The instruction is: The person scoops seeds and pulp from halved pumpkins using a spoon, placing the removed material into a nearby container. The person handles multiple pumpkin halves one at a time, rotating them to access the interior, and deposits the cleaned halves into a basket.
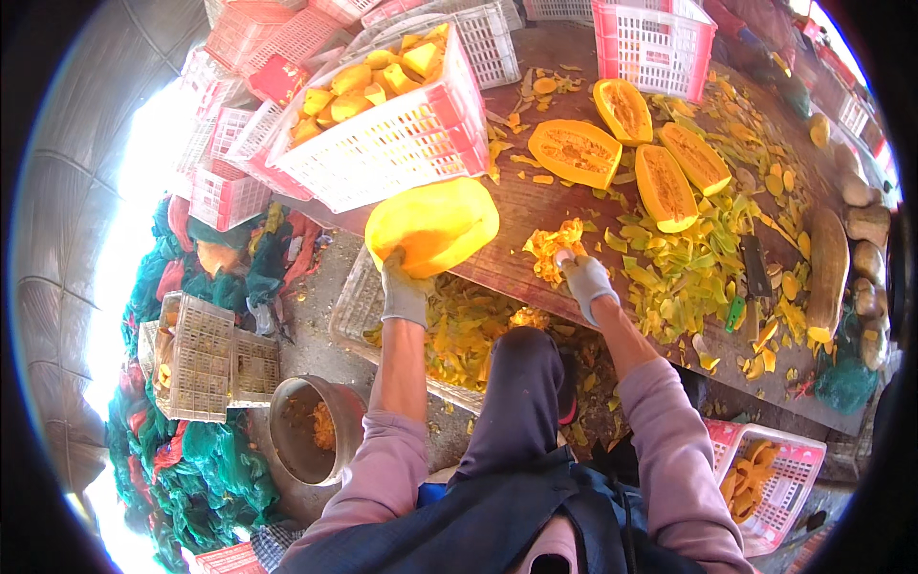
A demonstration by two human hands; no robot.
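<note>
My left hand, in a pale work glove, grips a peeled yellow pumpkin piece by its near edge, in front of a pink and white crate heaped with pumpkin chunks. My right hand, also gloved, is closed on a small tool whose pale rounded end touches a clump of orange pumpkin pulp on the wooden table. Several peeled pumpkin halves lie further back, some cut side up with seeds and pulp showing. The inner side of the held piece is hidden.
Green-yellow peelings cover the table's right part, with a dark-bladed knife and a green-handled peeler among them. Unpeeled pumpkins line the right edge. Below are a peelings crate and a round bucket. Another person is at the upper right.
</note>
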